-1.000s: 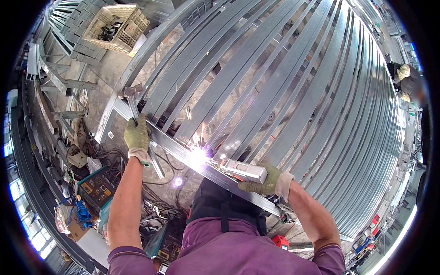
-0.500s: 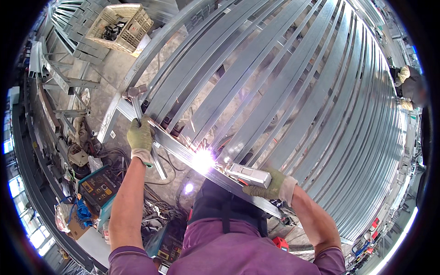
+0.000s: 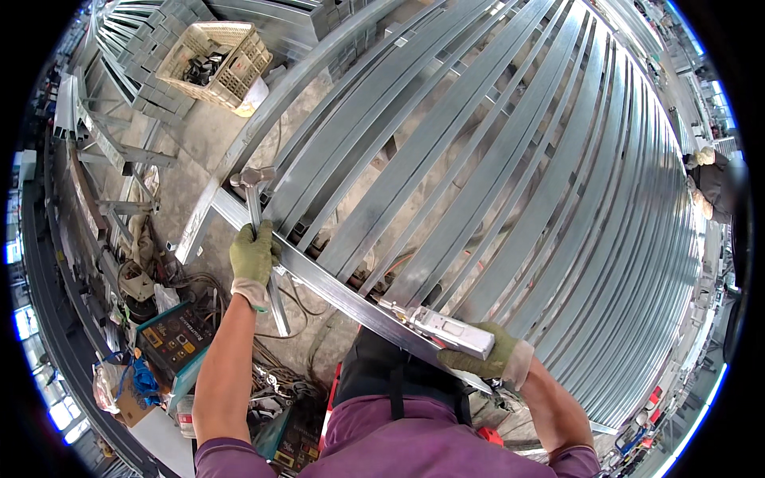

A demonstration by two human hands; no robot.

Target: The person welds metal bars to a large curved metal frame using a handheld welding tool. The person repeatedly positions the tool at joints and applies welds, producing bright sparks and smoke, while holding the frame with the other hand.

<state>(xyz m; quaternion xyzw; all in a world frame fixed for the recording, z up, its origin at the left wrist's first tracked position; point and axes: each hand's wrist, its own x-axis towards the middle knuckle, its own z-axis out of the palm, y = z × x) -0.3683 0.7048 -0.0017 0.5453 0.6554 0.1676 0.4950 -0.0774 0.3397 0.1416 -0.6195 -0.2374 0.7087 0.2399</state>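
My left hand [image 3: 253,261], in a green and cream work glove, is closed around the handle of a hammer [image 3: 253,178]. The hammer's head points away from me, above the left end of a long galvanized steel rail [image 3: 344,296]. In a matching glove, my right hand [image 3: 496,355] grips a white, box-shaped welding gun [image 3: 453,331]. Its narrow tip points left and lies close over the rail; whether it touches I cannot tell. No arc shows at the tip. Beyond the rail, long flat steel bars [image 3: 414,187] run away from me, their near ends against it.
A cream plastic crate [image 3: 239,76] with dark metal parts stands at the far left. Teal-edged machines [image 3: 171,338] and tangled cables [image 3: 279,374] lie on the floor at left. Another person [image 3: 713,187] is at the far right edge. Steel frames line the left.
The bright arc and sparks at the welding gun's tip have gone out. The gun and my right hand have shifted slightly right and nearer. My left hand still holds the hammer.
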